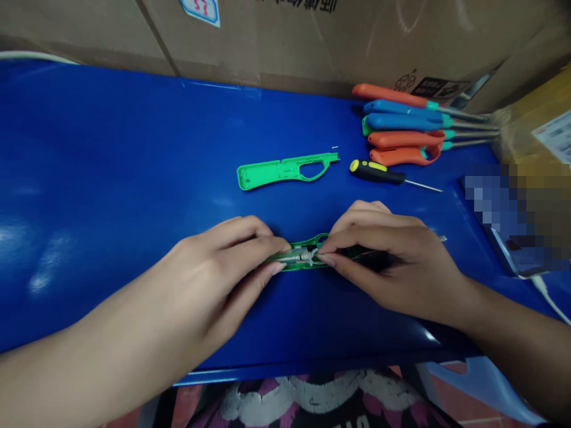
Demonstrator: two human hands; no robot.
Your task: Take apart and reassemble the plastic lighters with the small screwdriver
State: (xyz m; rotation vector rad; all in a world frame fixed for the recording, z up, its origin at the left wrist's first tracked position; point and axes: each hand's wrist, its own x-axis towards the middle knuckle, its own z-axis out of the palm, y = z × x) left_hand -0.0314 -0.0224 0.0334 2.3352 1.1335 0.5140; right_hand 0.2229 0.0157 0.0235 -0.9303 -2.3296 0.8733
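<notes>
Low over the blue table, my left hand [232,267] grips the left end of an opened green lighter half [294,267] between thumb and fingers. Inside that half lie a clear tube and small metal and white parts [306,255]. My right hand [383,255] pinches at these inner parts near the trigger opening; its fingertips hide exactly what they hold. Farther back lies the matching green half shell [267,173], hollow side up, with a trigger loop at its right. Right of it rests a black and yellow screwdriver [377,171].
Several long-necked lighters [405,122] with orange and blue handles lie at the back right. A phone-like device [504,232] with a white cable sits at the right. Cardboard boxes [289,47] line the table's back. A tiny metal pin [335,147] lies by the half shell.
</notes>
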